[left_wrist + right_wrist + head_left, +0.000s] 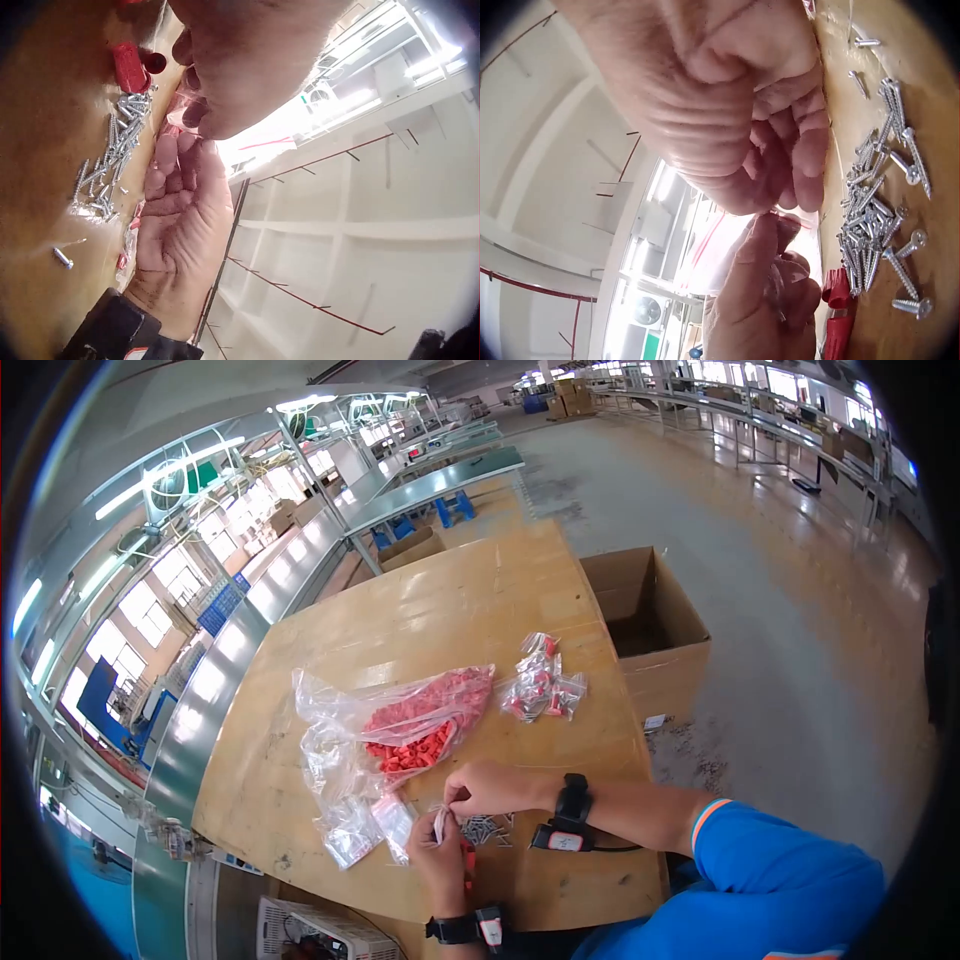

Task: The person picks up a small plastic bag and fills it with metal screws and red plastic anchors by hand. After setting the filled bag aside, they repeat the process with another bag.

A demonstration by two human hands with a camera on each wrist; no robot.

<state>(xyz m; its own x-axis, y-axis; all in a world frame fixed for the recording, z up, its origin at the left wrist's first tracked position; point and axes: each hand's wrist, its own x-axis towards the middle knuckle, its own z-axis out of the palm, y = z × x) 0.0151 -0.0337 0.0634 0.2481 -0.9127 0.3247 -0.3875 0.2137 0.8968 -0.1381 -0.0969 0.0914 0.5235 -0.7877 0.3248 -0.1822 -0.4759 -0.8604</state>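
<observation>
A small clear plastic zip bag [440, 824] is between my two hands. My left hand [437, 860] pinches it upright, and shiny film shows among the left fingers [776, 315] in the right wrist view. From the far side my right hand [492, 790] meets it, thumb and fingertips together at its top edge. What is inside the bag is hidden by the fingers. Just beside the hands lies a loose pile of silver screws [870, 217] on the wooden table [430, 610]. Red plastic pieces [131, 67] lie at the end of that pile.
A large clear bag [400, 720] of red plastic pieces spreads beyond the hands. Flat stacked zip bags [393, 820] lie left of them. Several filled small bags [540, 685] are heaped near the right edge. An open cardboard box [650, 620] stands beyond that edge.
</observation>
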